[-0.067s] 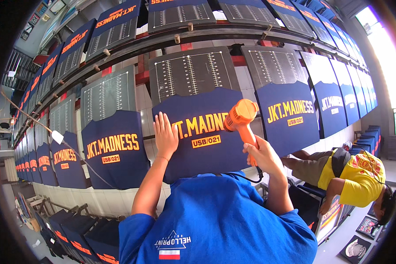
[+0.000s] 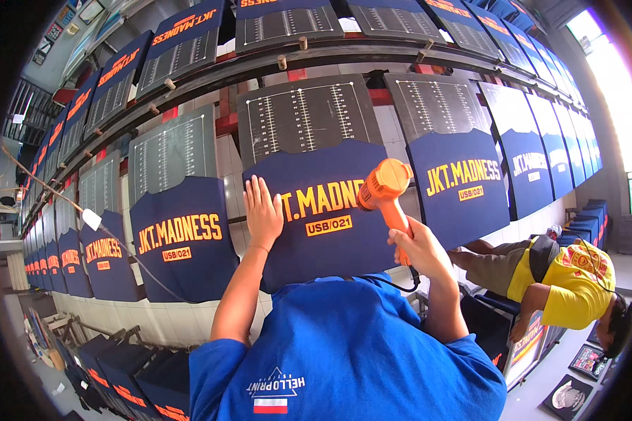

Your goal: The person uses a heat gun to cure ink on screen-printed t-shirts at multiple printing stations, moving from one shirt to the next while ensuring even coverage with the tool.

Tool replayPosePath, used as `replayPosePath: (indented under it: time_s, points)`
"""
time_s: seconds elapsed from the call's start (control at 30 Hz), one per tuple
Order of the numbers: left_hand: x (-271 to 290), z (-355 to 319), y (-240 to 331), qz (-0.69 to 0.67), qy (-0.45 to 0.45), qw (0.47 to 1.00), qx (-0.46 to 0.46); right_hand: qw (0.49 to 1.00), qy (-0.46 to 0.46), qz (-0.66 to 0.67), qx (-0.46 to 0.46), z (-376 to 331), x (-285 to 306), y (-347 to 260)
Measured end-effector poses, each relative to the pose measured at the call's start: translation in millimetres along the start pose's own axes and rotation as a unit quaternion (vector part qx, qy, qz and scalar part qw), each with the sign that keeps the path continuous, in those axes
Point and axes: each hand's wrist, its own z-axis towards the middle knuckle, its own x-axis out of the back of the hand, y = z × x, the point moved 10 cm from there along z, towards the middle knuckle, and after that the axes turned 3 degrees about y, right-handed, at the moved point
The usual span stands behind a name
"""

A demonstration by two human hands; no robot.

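An orange heat gun (image 2: 387, 184) is gripped by its handle in my right hand (image 2: 423, 247), which is closed around it. Its dark nozzle points left and down over the yellow-orange print of a navy shirt (image 2: 309, 259). That shirt is stretched on a dark board (image 2: 309, 116) marked with white scale lines. My left hand (image 2: 263, 214) lies flat on the shirt's left side, fingers stretched out, covering the start of the print. A black cord (image 2: 400, 286) hangs from the handle.
More boards with navy shirts stand to both sides, such as a left shirt (image 2: 179, 238) and a right shirt (image 2: 460, 189). Beyond runs a long rail (image 2: 221, 70) with wooden pegs. A person in a yellow shirt (image 2: 572, 288) bends at the right. A thin cable (image 2: 137, 256) crosses the left.
My left hand has shifted very slightly to the left. My right hand and the heat gun look unchanged.
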Motion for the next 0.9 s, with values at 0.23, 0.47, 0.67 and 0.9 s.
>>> replayPosePath:
  time_s: [0.23,0.47,0.67,0.9]
  points:
    - [-3.1,1.1,2.4,-0.008,-0.012,1.0,0.01,0.999,0.032,0.039,0.002,-3.4,14.3,13.2]
    - [8.3,-45.2,24.8,-0.035,-0.08,0.996,-0.004,0.998,0.037,0.042,-0.008,-8.2,20.4,15.1]
    - [19.7,-92.0,43.3,-0.061,-0.089,0.993,-0.055,0.998,0.005,0.059,0.021,4.1,2.3,3.1]
    - [8.9,-59.2,24.9,-0.045,-0.088,0.994,-0.037,0.997,0.022,0.067,0.04,19.4,3.3,-3.9]
